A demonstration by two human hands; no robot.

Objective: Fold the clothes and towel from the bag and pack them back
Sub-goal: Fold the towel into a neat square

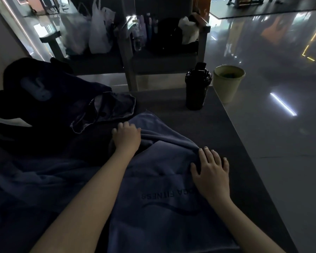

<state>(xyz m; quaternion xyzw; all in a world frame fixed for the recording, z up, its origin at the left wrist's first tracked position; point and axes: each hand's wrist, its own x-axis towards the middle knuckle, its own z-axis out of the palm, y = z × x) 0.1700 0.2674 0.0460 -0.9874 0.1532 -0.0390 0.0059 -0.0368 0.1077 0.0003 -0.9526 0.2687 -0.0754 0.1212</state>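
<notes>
**Towel pinned flat, far edge gripped**

The dark blue towel is spread on the dark tabletop, right in front of the person. Its stitched lettering is seen near the middle (only "FITNESS" can be read, upside down). The left hand is set at the towel's far left edge, knuckles up. Its fingers are curled over and the cloth is gripped there, though the fingertips themselves are hidden. From that hand a raised ridge of cloth is run across to the right hand. The right hand is laid flat on the towel with fingers spread wide. Nothing is held, and the cloth is simply pressed down beside the ridge.

Over on the left, the black bag is slumped on the tabletop, a pale logo shown on its side. A denim garment is crumpled just beside it, close to the towel's far corner (in this dim light, contact cannot be told). More dark clothes are heaped at the near left, beside the left forearm.

At the far end of the tabletop a black shaker bottle is stood upright. A pale green cup is seen just beside it at the corner, and whether it is on the tabletop cannot be told. Behind, white plastic bags are piled on a chair.
</notes>
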